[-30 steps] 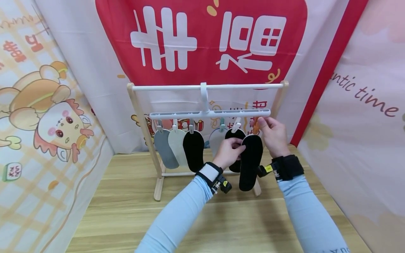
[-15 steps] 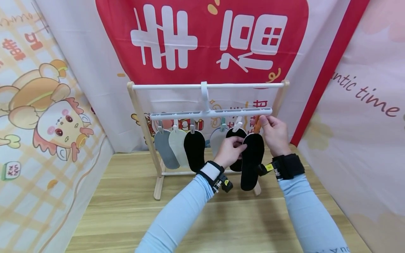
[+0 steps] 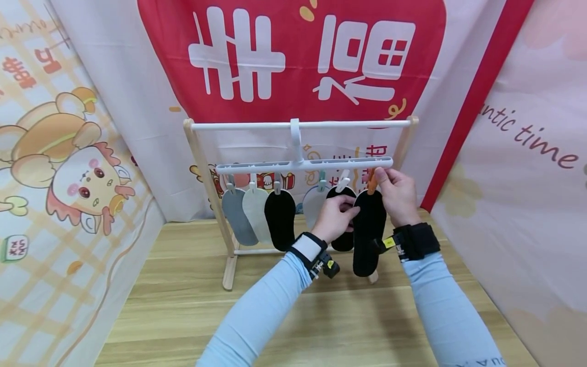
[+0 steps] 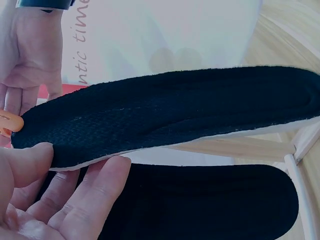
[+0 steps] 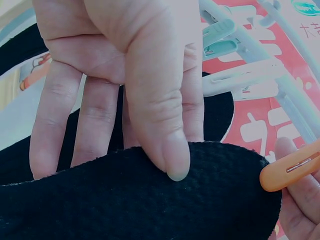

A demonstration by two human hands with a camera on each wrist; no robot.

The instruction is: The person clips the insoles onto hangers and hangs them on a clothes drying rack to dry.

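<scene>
My left hand (image 3: 337, 219) pinches the edge of a black insole (image 3: 368, 234) near its top, thumb on the front face, as the left wrist view shows. My right hand (image 3: 400, 196) holds an orange clothespin (image 3: 372, 182) at the right end of the white hanger bar (image 3: 339, 163). In the right wrist view the orange clothespin (image 5: 290, 170) overlaps the insole's top end (image 5: 225, 180). Another black insole (image 4: 210, 200) hangs just behind, under a white clothespin (image 3: 343, 181), partly hidden by my left hand.
More insoles hang from clothespins: a grey one (image 3: 239, 216), a pale one (image 3: 257, 214), a black one (image 3: 280, 219) and a whitish one (image 3: 314, 204). The hanger hooks over the rail (image 3: 247, 125) of a wooden rack (image 3: 202, 168) on the wooden table (image 3: 183, 316). Printed cloth walls (image 3: 518, 204) enclose the table.
The held black insole has shifted slightly right and up, and its top end now meets the orange clothespin. The left hand moved with it; the right hand stayed nearly in place.
</scene>
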